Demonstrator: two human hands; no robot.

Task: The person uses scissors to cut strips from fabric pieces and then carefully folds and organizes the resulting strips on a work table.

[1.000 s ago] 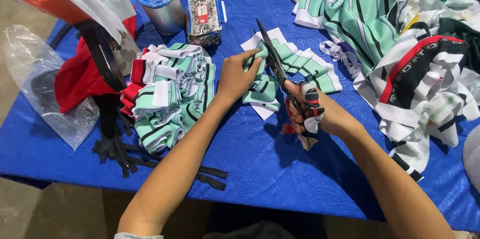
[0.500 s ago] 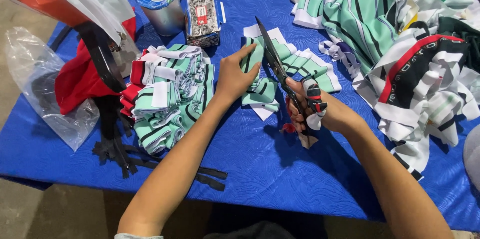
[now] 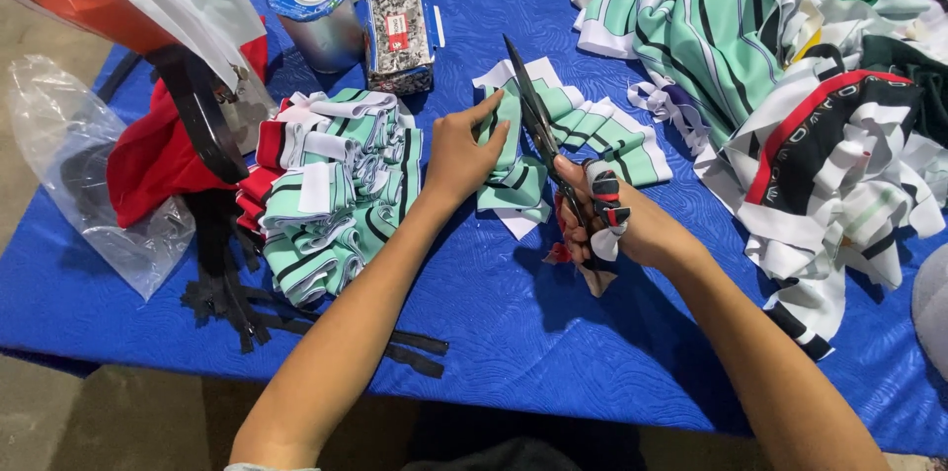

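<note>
My right hand (image 3: 632,224) grips the cloth-wrapped handles of large black scissors (image 3: 538,125), whose blades point away from me over a small heap of mint-green and white fabric strips (image 3: 583,130) on the blue table (image 3: 494,333). My left hand (image 3: 464,150) presses down on the near left end of those strips, right beside the blades. A stack of folded green, white and red striped pieces (image 3: 331,185) lies to the left of my left forearm.
A big pile of striped green, white, black and red cloth (image 3: 790,86) fills the right side. At the back stand a metal tin (image 3: 316,12) and a patterned box (image 3: 398,41). On the left hang clear plastic bags (image 3: 79,185), red cloth and black straps (image 3: 247,303).
The scissors and my right hand have shifted slightly forward along the strips. My left hand stays pressed on the fabric.
</note>
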